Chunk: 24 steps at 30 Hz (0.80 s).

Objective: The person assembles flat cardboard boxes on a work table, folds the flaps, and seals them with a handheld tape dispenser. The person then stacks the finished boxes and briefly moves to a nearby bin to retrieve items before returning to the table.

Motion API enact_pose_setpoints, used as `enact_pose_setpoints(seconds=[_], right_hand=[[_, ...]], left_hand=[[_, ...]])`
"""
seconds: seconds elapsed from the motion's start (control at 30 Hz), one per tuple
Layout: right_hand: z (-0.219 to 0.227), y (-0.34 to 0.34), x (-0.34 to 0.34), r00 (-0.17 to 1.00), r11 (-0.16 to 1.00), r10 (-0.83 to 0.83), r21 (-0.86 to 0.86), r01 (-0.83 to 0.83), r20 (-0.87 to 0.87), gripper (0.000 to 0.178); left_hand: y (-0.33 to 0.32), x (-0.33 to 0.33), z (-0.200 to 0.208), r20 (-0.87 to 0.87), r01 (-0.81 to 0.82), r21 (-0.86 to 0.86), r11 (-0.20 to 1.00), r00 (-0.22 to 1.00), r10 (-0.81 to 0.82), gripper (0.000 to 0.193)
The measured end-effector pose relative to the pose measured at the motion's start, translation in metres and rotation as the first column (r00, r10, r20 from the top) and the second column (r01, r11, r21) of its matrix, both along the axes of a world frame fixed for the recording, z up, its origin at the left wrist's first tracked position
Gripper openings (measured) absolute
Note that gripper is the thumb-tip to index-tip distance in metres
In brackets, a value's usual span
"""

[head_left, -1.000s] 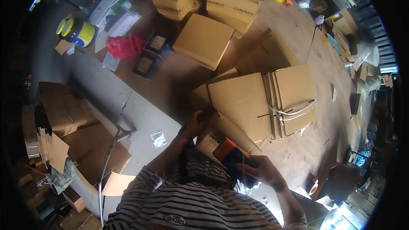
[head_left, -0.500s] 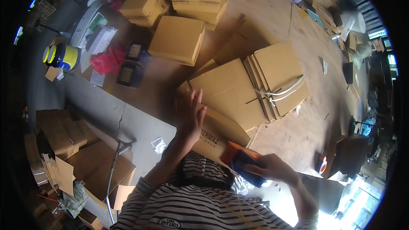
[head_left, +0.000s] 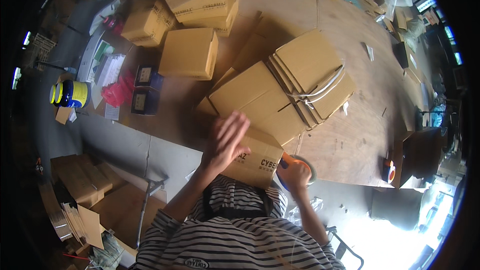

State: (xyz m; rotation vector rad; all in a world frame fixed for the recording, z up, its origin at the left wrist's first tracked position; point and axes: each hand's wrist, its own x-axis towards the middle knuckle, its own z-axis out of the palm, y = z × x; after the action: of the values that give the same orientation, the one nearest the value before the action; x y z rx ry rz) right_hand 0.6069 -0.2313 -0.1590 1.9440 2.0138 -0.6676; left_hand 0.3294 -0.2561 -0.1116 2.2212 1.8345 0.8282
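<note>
A box point(head_left: 257, 166) is positioned at the lower centre of the frame, in front of the flattened cartons point(head_left: 252, 97). The left hand point(head_left: 224, 145) is located over the box's left end; the tape dispenser point(head_left: 290, 158) is held in the right hand point(head_left: 296, 174), beside its right end. The flattened cartons are placed on the table point(head_left: 340, 130). A closed carton point(head_left: 184, 52) is set to their upper left, with stacked cartons point(head_left: 202, 4) behind it. Two small cases point(head_left: 145, 101) are placed left of the closed carton, with a crumpled bag point(head_left: 113, 95) on their left. Jars point(head_left: 76, 94) are located farther left.
</note>
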Motion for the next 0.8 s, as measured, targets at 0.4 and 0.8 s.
enact_pose_setpoints(seconds=[0.4,0.8], right_hand=[[0.021,-0.007,0.005,0.877,0.889,-0.457,-0.089,0.448,-0.148,0.077],[-0.038,-0.028,0.047,0.305,0.578,-0.768,-0.405,0.708,-0.563,0.068]], left_hand=[[-0.033,0.012,0.033,-0.383,0.416,-0.386,0.823,0.74,-0.553,0.135],[0.045,-0.113,0.112,-0.422,0.118,0.254,0.96,0.907,0.001,0.103]])
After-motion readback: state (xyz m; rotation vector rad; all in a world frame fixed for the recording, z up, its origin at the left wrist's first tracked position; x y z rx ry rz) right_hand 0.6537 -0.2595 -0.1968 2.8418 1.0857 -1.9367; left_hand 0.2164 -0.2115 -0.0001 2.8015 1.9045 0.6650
